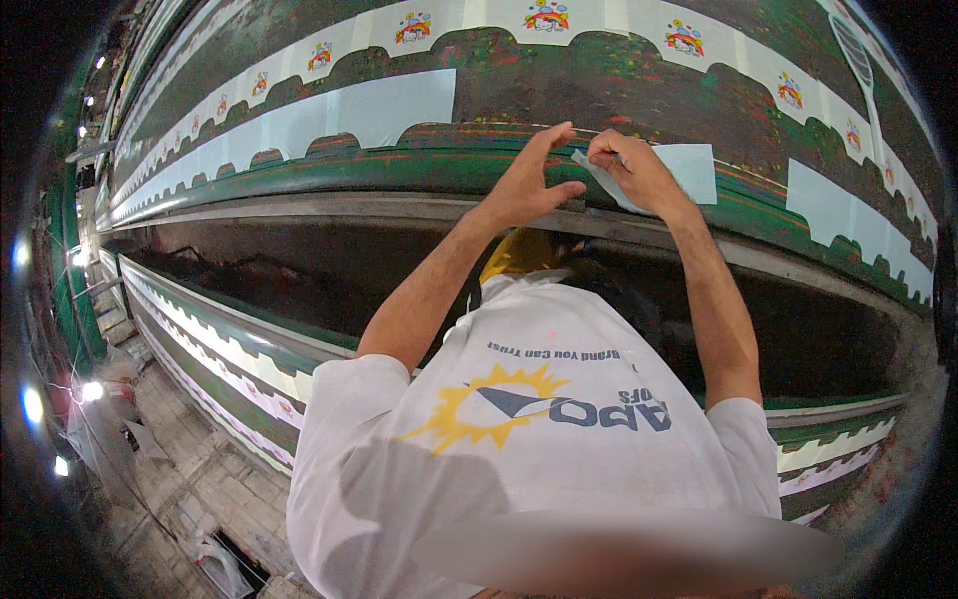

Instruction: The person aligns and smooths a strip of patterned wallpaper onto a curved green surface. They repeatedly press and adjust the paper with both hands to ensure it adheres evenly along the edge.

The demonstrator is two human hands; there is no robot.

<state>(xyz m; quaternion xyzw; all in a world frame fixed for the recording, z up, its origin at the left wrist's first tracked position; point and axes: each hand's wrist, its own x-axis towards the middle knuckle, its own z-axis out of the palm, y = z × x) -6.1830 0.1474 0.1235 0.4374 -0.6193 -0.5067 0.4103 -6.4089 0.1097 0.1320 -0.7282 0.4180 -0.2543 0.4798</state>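
Observation:
At the near edge of a long green, paint-stained table, my right hand is closed on a small pale blue cloth piece. Part of that piece bends up by my fingers, while its right end lies flat on the table. My left hand is just to the left of it, thumb and fingers apart, holding nothing. Further left along the same edge lies a row of pale blue cut panels with notched edges. More such panels lie to the right.
Beyond, a row of white panels carries colourful cartoon prints. A white racket-shaped thing lies at the far right. Behind me is another long table with panels. The floor at lower left has plastic scraps.

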